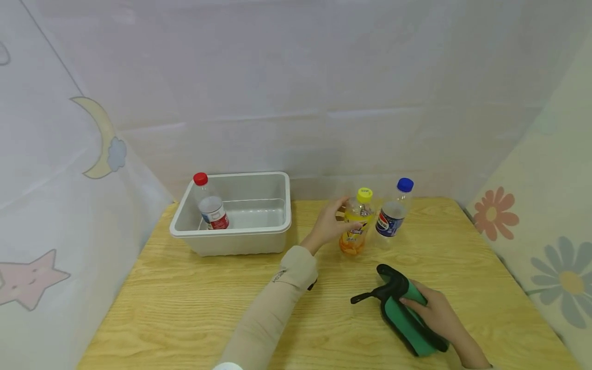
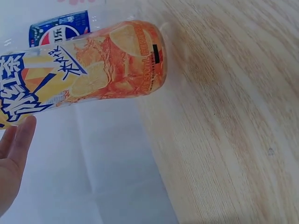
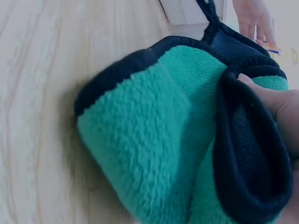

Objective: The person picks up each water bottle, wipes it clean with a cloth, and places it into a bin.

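Observation:
A clear bottle of orange drink with a yellow cap (image 1: 356, 234) stands on the table. My left hand (image 1: 330, 223) is at its upper part, thumb at the front and a finger behind. In the left wrist view the fingers (image 2: 21, 140) look fairly straight, their tips at the label's edge. Close on the right stands a blue-capped bottle with a dark blue label (image 1: 389, 218). My right hand (image 1: 432, 311) grips a green fleece piece with black trim (image 1: 409, 321), which has a black strap; its exact kind is unclear. In the right wrist view, the thumb presses on its black edging.
A white plastic bin (image 1: 252, 232) stands at the back left of the wooden table (image 1: 185, 308). Inside it a red-capped clear bottle (image 1: 213, 208) leans. Pale sheets with printed figures hang behind the table and at both sides.

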{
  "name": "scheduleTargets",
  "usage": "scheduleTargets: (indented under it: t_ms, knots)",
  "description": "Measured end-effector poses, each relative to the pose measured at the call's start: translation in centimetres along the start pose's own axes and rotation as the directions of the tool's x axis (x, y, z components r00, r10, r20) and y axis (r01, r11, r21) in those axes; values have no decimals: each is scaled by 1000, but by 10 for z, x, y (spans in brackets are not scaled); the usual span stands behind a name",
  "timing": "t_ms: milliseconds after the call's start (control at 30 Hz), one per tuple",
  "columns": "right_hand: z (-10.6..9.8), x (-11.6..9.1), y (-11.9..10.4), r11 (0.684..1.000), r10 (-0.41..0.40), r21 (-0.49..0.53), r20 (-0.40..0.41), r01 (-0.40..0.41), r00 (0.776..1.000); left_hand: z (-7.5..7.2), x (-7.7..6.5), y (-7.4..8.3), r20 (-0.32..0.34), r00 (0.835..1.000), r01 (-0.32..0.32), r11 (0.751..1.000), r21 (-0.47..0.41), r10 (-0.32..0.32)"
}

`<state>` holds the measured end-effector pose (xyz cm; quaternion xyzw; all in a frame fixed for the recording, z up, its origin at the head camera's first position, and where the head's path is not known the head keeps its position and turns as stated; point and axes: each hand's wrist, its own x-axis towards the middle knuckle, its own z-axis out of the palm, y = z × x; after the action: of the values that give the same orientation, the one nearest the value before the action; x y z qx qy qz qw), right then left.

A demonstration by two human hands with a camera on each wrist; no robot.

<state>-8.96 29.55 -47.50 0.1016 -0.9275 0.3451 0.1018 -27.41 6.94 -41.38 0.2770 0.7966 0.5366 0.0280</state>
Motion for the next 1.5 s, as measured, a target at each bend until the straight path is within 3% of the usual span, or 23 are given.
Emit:
scheduleTargets:
  t_ms: [233, 367, 600, 1000, 1333, 1500]
  knots:
    - [2, 1, 2, 995, 55, 87, -44, -51, 998, -6, -16, 8, 15, 999, -45, 998, -50, 45]
    - [3, 2, -2, 989, 101, 115, -61, -93, 993, -7, -27, 8, 20, 999, -43, 999, -17, 43]
    - [2, 5, -10, 978, 173, 141, -112, -156, 979, -9, -43, 8, 32, 992, -124, 992, -4, 125]
    - [-3, 13, -26, 973, 122, 214, -183, -82, 975, -28, -66, 17, 61, 988, -142, 990, 16, 140]
    - [-8, 23, -40, 978, 48, 211, -228, 1, 973, -38, -90, 14, 71, 982, -176, 984, 23, 174]
    - [-12, 26, -47, 977, 23, 212, -230, 27, 973, -40, -102, 10, 96, 982, -163, 987, 15, 161]
